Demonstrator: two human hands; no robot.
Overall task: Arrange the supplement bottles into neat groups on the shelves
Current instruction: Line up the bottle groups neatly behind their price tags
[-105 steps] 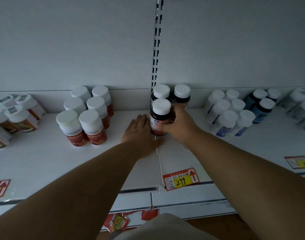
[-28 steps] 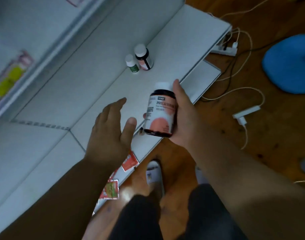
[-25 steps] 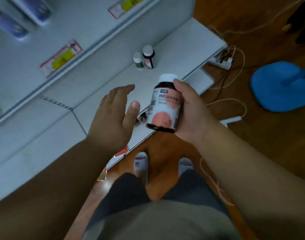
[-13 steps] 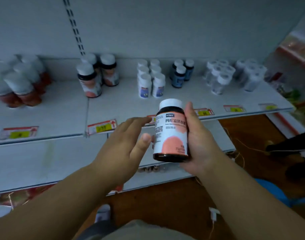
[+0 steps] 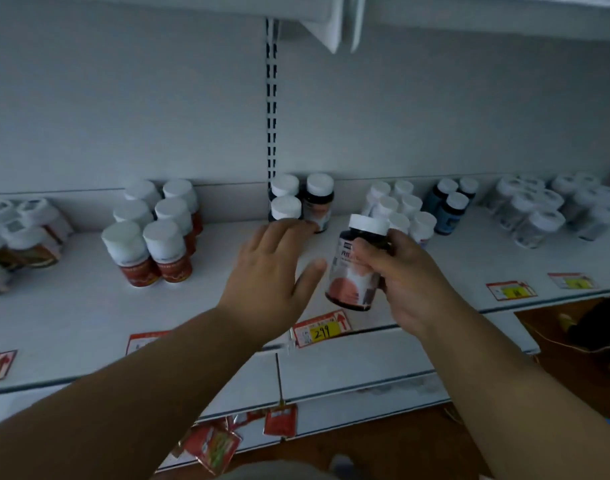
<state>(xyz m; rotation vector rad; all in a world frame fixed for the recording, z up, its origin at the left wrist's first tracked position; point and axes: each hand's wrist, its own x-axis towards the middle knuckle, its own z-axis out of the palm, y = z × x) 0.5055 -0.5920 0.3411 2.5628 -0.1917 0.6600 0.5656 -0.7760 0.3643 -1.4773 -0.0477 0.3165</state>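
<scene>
Far left of the grip there's a bunch of clear-lidded jars (image 5: 23, 230), then a block of 6 white-capped bottles with red labels (image 5: 151, 233) sitting on the shelf (image 5: 71, 313). Left hand (image 5: 272, 271) is spread wide, fingers straight, holding nothing, hovering just left of the held bottle with fingertips near the 3 dark bottles (image 5: 302, 202) at the back by the slotted upright (image 5: 271, 98). Right hand (image 5: 405, 278) has fingers and thumb wrapped round a dark bottle with a white cap and pink label (image 5: 357, 268), tilted a bit, above the shelf front and the 299 price tag (image 5: 322, 329). Behind and right of the grip: small white bottles (image 5: 399, 209), 3 blue bottles (image 5: 450, 200), then blurry clear jars (image 5: 546, 206) further right.
</scene>
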